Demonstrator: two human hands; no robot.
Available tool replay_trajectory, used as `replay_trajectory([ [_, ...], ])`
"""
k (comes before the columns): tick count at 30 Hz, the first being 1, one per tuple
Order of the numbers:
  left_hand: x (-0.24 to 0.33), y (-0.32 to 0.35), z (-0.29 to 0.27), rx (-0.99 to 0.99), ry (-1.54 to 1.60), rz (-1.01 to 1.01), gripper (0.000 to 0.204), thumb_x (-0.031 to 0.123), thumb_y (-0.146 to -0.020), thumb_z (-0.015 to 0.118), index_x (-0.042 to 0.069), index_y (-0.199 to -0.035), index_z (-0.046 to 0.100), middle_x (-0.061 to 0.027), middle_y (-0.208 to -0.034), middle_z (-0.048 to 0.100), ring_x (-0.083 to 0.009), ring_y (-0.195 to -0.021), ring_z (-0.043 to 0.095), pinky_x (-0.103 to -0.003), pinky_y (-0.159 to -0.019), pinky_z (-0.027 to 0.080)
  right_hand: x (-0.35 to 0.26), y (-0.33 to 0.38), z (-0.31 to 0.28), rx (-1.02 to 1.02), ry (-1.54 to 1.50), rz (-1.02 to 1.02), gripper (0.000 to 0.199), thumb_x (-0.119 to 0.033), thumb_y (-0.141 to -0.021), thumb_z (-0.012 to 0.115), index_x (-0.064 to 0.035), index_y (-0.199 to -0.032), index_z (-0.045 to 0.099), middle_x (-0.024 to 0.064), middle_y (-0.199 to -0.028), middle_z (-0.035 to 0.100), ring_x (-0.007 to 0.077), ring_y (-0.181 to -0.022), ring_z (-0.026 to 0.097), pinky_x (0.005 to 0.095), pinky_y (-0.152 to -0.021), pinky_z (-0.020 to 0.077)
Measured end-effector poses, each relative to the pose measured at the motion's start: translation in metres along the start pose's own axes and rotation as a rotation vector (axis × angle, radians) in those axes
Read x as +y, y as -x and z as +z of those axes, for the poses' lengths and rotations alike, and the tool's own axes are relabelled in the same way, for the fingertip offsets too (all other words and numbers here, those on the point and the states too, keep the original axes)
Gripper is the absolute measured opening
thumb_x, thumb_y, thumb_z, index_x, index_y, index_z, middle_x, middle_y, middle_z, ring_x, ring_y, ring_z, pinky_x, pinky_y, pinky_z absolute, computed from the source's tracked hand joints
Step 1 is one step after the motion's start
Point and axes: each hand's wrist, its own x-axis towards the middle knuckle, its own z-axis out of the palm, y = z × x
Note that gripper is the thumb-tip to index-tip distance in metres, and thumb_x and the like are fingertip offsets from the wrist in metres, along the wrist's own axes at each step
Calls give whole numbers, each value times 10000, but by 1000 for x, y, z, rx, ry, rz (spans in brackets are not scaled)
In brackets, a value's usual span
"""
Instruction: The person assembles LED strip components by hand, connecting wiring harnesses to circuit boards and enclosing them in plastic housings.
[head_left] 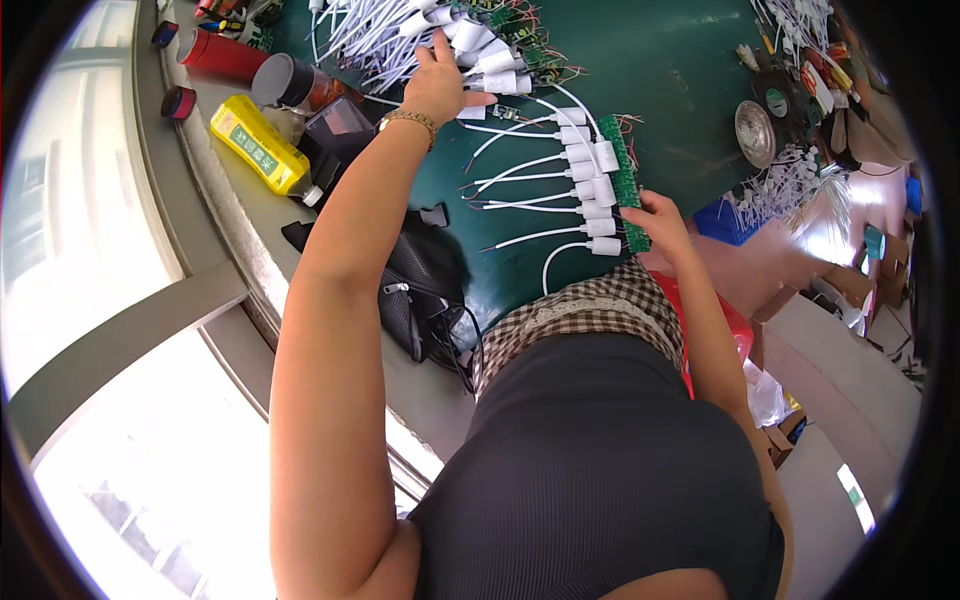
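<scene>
My left hand (438,85) reaches over a heap of white cylindrical caps with white cables (395,40) at the far side of the table. Its thumb and index finger are stretched apart, the fingertips at the caps; no cap is seen gripped. In front of me lies a green strip of circuit boards (622,170). A row of white caps (582,170) lines its left side, cables pointing left, and thin red wires stick out at its far right edge. My right hand (660,225) holds the near right end of the strip, thumb on top; the other fingertips are partly hidden.
Along the left edge are a yellow bottle (262,150), a red flask (222,55), a dark-lidded jar (290,82) and a black bag (425,275). At right, a metal bowl (755,134) lies near a tape roll (776,102) and more cables. A blue bin (728,222) stands below the table edge.
</scene>
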Motion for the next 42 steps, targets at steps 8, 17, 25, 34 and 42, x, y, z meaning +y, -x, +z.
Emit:
replay_trajectory([
  [8,-12,3,18,33,-226,36,1167,748,-714,502,-44,-1444,51,-229,-991,597,-318,-746,671,-397,-542,529,-47,67,-42,372,-161,-8,139,-144,-892,616,-26,-959,645,-28,-759,607,42,-632,534,194,-575,436],
  [17,-9,19,13,116,-250,-44,1054,685,-740,598,-16,-1432,224,-171,-1054,604,-321,-824,660,-494,-692,508,-77,118,-92,574,501,-216,250,-134,-871,666,32,-1053,623,-20,-800,587,39,-702,485,186,-620,393],
  [25,38,41,-71,-306,4,303,731,429,-734,720,60,-1316,474,-203,-1323,458,-377,-1132,536,-625,-871,433,-176,147,-63,141,1065,-443,292,-5,-754,668,30,-1042,636,74,-790,600,148,-675,538,245,-613,417],
  [34,108,159,-33,-972,1162,946,588,106,-723,704,39,-1278,521,-143,-1287,538,-245,-1170,526,-339,-993,403,-230,163,-47,-25,1066,-714,321,-112,-570,802,19,-799,620,119,-809,632,241,-733,601,307,-637,454],
  [42,103,178,-26,-576,1302,773,564,98,-706,763,59,-1228,555,-96,-1096,579,-188,-1036,554,-304,-882,452,-198,165,-57,217,923,-952,296,-165,-674,783,32,-817,615,159,-791,632,266,-746,598,376,-736,477],
])
